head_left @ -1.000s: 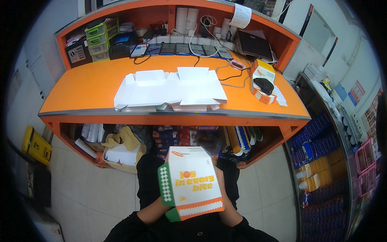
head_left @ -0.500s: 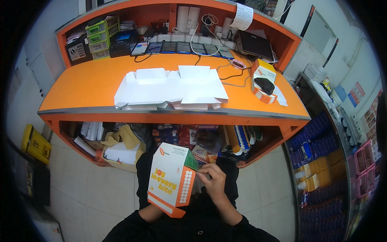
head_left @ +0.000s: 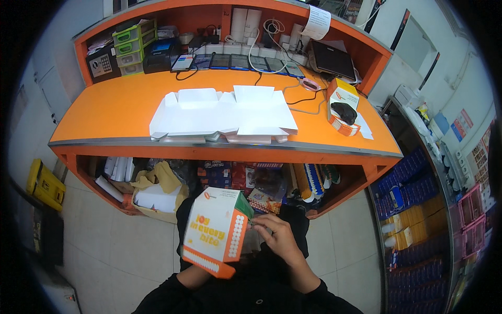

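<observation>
A folded cardboard food box [head_left: 212, 230], white with orange and green sides and yellow lettering, is held tilted over my lap. My left hand [head_left: 192, 276] supports it from below and behind; its fingers are hidden by the box. At the box's right edge, beside the green side panel [head_left: 244, 205], the fingertips of my right hand [head_left: 275, 235] are pinched together on the cardboard. On the orange counter [head_left: 104, 112] ahead lies a stack of flat white box blanks [head_left: 222, 112].
An open box [head_left: 342, 97] with a black object [head_left: 344, 112] in it stands at the counter's right. Tablets [head_left: 239, 62], cables and a laptop [head_left: 331, 58] line the back. Below is a shelf with a paper sack [head_left: 161, 180]. Stacked blue crates [head_left: 405, 183] stand right, a yellow case [head_left: 46, 183] left.
The box has shifted slightly left and tipped, with both hands still at it. My right fingertips have moved a little left along with its edge.
</observation>
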A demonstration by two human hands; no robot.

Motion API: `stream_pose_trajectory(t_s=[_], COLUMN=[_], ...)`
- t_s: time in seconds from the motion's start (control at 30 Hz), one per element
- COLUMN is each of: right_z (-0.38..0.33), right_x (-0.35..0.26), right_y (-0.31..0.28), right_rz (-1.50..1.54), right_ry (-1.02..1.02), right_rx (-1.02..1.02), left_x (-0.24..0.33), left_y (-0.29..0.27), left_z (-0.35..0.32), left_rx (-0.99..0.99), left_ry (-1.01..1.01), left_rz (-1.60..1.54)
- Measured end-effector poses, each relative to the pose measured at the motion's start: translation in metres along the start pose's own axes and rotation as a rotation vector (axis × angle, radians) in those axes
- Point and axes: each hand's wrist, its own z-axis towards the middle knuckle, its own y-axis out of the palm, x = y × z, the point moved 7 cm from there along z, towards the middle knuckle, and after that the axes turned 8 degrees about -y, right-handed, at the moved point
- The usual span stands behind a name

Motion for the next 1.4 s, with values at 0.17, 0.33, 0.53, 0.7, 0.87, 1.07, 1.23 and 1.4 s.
stream_pose_trajectory(t_s=[0.17, 0.33, 0.53, 0.7, 0.87, 1.07, 1.23, 1.4], right_z=[0.002, 0.006, 0.012, 0.001, -0.009, -0.005, -0.005, -0.007], right_x=[-0.008, -0.031, -0.037, -0.019, -0.023, -0.023, -0.013, 0.014], right_y=[0.006, 0.004, 0.013, -0.012, -0.002, -0.008, -0.012, -0.001], right_rz=[-0.136, -0.297, -0.371, -0.426, -0.532, -0.543, -0.312, 0.099], right_ry=[-0.065, -0.183, -0.328, -0.336, -0.466, -0.394, -0.176, 0.103], right_rx=[-0.039, -0.064, -0.083, 0.143, 0.034, 0.089, 0.252, 0.286], left_x=[-0.008, -0.02, 0.019, 0.007, 0.005, -0.003, 0.027, 0.047], left_y=[0.013, 0.029, 0.058, 0.028, 0.007, 0.007, 0.002, 0.011], left_z=[0.011, 0.011, -0.006, 0.008, 0.019, 0.019, 0.015, 0.013], left_rx=[0.071, -0.044, -0.128, -0.288, -0.106, -0.068, 0.147, 0.284], left_ry=[-0.045, -0.135, 0.274, -0.342, -0.436, -0.496, -0.099, 0.129], left_rz=[-0.091, -0.144, 0.508, -0.921, -0.756, -0.841, -0.204, -0.03])
